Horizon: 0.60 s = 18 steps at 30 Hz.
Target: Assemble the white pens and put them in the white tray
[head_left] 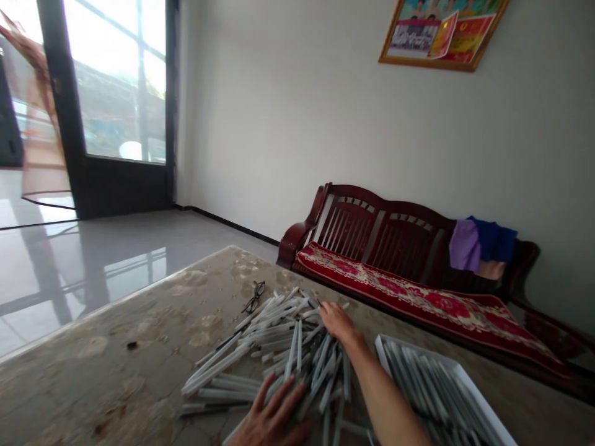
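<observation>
Head view: left hand (272,412), right hand (338,323) on pens (283,353), any print unreadable

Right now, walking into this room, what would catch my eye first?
The big heap of white pens on the patterned table comes first, with the left hand spread on it and the right hand at its far edge. Beside it, at the right, sits a white tray of neatly ranked pens. Behind, a red-cushioned wooden bench lines the wall.
</observation>
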### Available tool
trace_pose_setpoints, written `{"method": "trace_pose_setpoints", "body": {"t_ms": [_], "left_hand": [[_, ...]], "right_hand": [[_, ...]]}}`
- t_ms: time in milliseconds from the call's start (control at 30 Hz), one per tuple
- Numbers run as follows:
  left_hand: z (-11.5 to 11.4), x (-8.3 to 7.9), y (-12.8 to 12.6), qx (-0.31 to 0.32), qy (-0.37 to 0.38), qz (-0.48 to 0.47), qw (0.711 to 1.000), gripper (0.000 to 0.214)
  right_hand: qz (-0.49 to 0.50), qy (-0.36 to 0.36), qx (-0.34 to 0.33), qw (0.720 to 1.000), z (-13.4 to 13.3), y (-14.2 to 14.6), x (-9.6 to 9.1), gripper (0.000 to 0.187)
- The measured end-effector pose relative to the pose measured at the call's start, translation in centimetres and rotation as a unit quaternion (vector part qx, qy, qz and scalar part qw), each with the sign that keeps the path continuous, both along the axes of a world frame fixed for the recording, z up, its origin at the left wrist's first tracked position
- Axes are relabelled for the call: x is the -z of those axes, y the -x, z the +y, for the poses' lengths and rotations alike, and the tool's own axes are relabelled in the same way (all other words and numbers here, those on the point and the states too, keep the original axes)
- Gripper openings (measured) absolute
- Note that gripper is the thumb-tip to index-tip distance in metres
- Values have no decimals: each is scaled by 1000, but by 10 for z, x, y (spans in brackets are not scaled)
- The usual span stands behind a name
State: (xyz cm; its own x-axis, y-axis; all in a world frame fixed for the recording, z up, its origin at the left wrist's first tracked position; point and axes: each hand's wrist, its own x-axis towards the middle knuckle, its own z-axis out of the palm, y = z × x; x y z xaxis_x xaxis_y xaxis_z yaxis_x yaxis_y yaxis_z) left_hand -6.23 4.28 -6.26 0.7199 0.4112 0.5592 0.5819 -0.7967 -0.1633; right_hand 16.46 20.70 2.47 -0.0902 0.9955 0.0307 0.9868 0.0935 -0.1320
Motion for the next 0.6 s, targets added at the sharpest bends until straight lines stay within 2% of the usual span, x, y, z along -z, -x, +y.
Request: {"method": "trace_pose_setpoints", "body": {"t_ms": [133,233,333,400,500,533,600], "left_hand": [[1,-32,15,-9,143,28,989,49],[8,-52,27,-13,174,15,985,41],[5,-64,36,-20,165,-32,985,35],[-9,-67,35,-44,159,-63,984,35],[-45,-61,23,-58,177,-78,979,36],[-58,-57,17,-54,197,-70,976,43],[-80,-48,2,-1,242,-18,970,71]], "right_hand": [[0,10,80,997,-58,12,-3,42],[7,18,108,994,-92,22,-8,45],[45,15,104,993,-119,19,-16,45],[73,3,101,992,-135,8,-20,43],[79,-29,129,988,-159,-13,-15,44],[82,-43,143,985,-167,-18,-9,44],[99,-81,159,979,-182,-22,6,44]]}}
